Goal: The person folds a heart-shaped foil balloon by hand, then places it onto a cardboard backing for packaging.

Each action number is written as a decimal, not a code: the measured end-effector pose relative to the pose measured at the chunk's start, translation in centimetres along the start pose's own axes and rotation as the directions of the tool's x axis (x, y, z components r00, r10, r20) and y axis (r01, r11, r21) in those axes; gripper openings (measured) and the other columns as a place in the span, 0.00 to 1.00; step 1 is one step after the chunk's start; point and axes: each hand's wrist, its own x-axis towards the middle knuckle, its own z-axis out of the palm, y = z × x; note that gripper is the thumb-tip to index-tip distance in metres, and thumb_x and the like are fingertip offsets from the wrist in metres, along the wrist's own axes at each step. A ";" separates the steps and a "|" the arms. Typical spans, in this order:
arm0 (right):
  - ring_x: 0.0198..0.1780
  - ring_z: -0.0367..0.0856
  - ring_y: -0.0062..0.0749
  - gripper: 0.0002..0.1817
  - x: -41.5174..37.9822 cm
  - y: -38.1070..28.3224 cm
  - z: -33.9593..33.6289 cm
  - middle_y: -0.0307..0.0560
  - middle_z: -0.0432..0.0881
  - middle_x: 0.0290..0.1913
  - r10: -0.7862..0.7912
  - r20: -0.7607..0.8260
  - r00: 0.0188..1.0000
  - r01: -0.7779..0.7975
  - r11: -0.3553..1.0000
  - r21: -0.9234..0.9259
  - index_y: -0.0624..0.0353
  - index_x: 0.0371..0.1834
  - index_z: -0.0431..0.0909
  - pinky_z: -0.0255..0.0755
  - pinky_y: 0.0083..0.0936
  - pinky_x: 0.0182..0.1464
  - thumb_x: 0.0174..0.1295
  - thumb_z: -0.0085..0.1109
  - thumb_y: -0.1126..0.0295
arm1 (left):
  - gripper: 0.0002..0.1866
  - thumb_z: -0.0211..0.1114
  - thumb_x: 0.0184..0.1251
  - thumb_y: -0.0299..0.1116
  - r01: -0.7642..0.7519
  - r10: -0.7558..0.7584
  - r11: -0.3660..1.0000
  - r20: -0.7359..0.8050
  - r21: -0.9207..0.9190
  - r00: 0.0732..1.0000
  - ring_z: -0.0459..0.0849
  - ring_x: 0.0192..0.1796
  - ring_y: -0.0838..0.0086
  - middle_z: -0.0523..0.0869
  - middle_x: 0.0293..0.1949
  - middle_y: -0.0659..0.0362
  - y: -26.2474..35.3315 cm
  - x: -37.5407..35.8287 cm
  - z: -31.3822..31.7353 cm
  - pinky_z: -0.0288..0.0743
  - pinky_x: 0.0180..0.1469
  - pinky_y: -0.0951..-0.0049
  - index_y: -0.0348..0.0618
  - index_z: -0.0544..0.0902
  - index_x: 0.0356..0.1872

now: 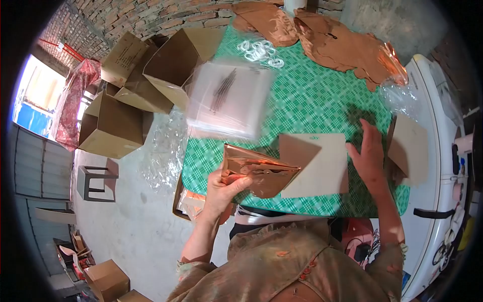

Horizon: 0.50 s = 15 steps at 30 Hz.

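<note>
My left hand [227, 188] grips a folded, shiny copper-coloured foil sheet [261, 173] over the near edge of the table. The foil overlaps the left side of a flat cream card [314, 171], which has a small cut-out slot near its top edge. My right hand [370, 153] hovers just right of the card with thumb and fingers apart, holding nothing. More cream cards [413, 151] lie at the table's right side. A stack of clear plastic bags [229, 100] with dark printing sits beyond my left hand.
Brown foil pieces [342, 48] and white rings [260, 52] lie at the far side of the green checked tablecloth [312, 95]. Open cardboard boxes [113, 123] stand left, near a small stool [98, 181]. A white appliance [432, 116] borders the table's right side.
</note>
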 end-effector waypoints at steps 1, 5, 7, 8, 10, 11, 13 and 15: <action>0.51 0.82 0.49 0.21 1.5 -0.2 -0.4 0.46 0.85 0.44 -0.018 0.008 1.000 0.018 0.998 0.056 0.56 0.58 0.79 0.77 0.45 0.54 0.61 0.73 0.73 | 0.19 0.85 0.64 0.32 0.044 -0.044 0.999 0.011 0.000 0.999 0.91 0.47 0.73 0.94 0.46 0.57 -0.3 0.5 -0.3 0.86 0.55 0.70 0.33 0.90 0.51; 0.52 0.81 0.49 0.11 7.9 -0.7 3.7 0.42 0.85 0.43 -0.162 0.036 0.986 0.148 0.956 0.253 0.53 0.49 0.86 0.77 0.44 0.54 0.64 0.70 0.74 | 0.12 0.82 0.68 0.28 0.106 -0.100 0.991 0.075 -0.078 0.992 0.91 0.44 0.74 0.93 0.45 0.56 -1.9 1.9 -0.5 0.87 0.48 0.73 0.30 0.92 0.46; 0.52 0.81 0.49 0.05 12.2 -1.7 7.6 0.41 0.84 0.42 -0.165 0.054 0.985 0.147 0.957 0.250 0.51 0.43 0.89 0.77 0.42 0.53 0.66 0.67 0.72 | 0.13 0.82 0.68 0.29 0.115 -0.103 0.985 0.104 -0.125 0.989 0.91 0.44 0.74 0.93 0.46 0.56 -1.8 2.1 0.0 0.88 0.48 0.72 0.30 0.92 0.46; 0.53 0.81 0.49 0.06 14.2 -1.9 9.7 0.44 0.84 0.44 -0.182 0.065 0.981 0.157 0.947 0.280 0.53 0.44 0.88 0.77 0.43 0.55 0.67 0.67 0.72 | 0.14 0.82 0.68 0.29 0.142 -0.129 0.983 0.106 -0.119 0.986 0.91 0.45 0.73 0.93 0.46 0.56 -1.9 2.1 -0.1 0.88 0.49 0.71 0.29 0.91 0.47; 0.56 0.80 0.49 0.07 17.6 -2.3 14.3 0.46 0.85 0.47 -0.232 0.066 0.970 0.202 0.930 0.309 0.55 0.47 0.88 0.76 0.43 0.59 0.68 0.67 0.70 | 0.14 0.82 0.68 0.29 0.155 -0.142 0.981 0.109 -0.116 0.984 0.91 0.45 0.74 0.94 0.46 0.56 -2.2 1.8 -0.3 0.89 0.50 0.71 0.30 0.91 0.48; 0.57 0.80 0.49 0.08 18.9 -2.6 16.5 0.45 0.84 0.48 -0.263 0.056 0.963 0.235 0.923 0.304 0.55 0.47 0.88 0.76 0.44 0.60 0.67 0.68 0.70 | 0.14 0.82 0.68 0.29 0.160 -0.148 0.981 0.112 -0.114 0.983 0.91 0.46 0.74 0.94 0.46 0.55 -2.3 1.7 -0.4 0.89 0.50 0.71 0.30 0.91 0.49; 0.59 0.79 0.50 0.08 20.5 -3.4 19.8 0.45 0.84 0.50 -0.237 0.157 0.959 0.197 0.952 0.234 0.55 0.47 0.87 0.76 0.45 0.61 0.68 0.68 0.69 | 0.14 0.82 0.67 0.28 0.170 -0.160 0.980 0.096 -0.105 0.982 0.91 0.46 0.75 0.94 0.45 0.56 -2.4 1.3 -0.6 0.88 0.50 0.71 0.31 0.91 0.49; 0.60 0.79 0.51 0.07 21.3 -3.2 21.3 0.46 0.84 0.49 -0.205 0.227 0.952 0.164 0.969 0.185 0.55 0.47 0.86 0.76 0.46 0.61 0.68 0.67 0.69 | 0.14 0.82 0.67 0.28 0.159 -0.151 0.982 0.076 -0.103 0.986 0.91 0.45 0.76 0.94 0.46 0.56 -2.3 1.0 -0.7 0.88 0.50 0.72 0.32 0.91 0.49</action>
